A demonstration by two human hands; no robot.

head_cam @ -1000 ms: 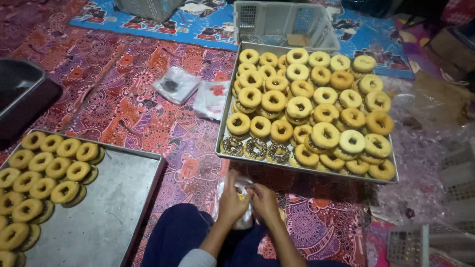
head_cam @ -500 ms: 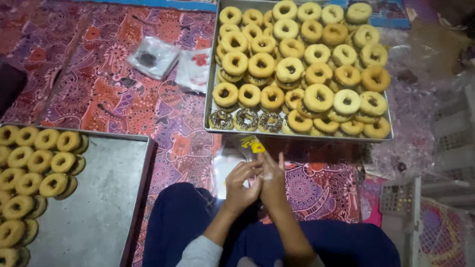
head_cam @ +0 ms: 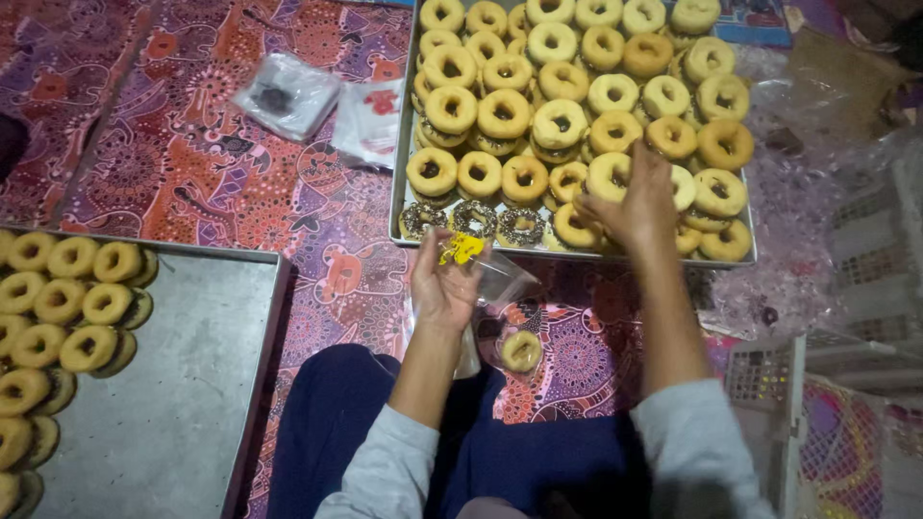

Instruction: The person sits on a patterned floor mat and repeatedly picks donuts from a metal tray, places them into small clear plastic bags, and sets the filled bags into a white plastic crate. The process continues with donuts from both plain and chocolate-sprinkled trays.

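My left hand [head_cam: 444,281] holds a clear plastic bag [head_cam: 500,281] with a yellow print, its mouth held up just below the big tray. A plain doughnut [head_cam: 522,351] shows through the bag's lower part, over my lap. My right hand [head_cam: 635,204] reaches onto the metal tray [head_cam: 396,207] of doughnuts, its fingers curled over a doughnut [head_cam: 580,229] in the front row. The tray is piled with several plain glazed doughnuts, and a few chocolate-sprinkled doughnuts [head_cam: 471,221] sit along its front-left edge.
A second metal tray [head_cam: 183,384] at the lower left carries several doughnuts [head_cam: 67,317] along its left side. Two small plastic packets [head_cam: 317,106] lie on the patterned mat [head_cam: 192,173]. A white plastic basket [head_cam: 817,423] and crumpled clear plastic [head_cam: 798,250] are at the right.
My right hand left the bag and reached forward onto the big tray. My left hand still holds the bag, which now has a doughnut in it. The view shifted toward the tray.
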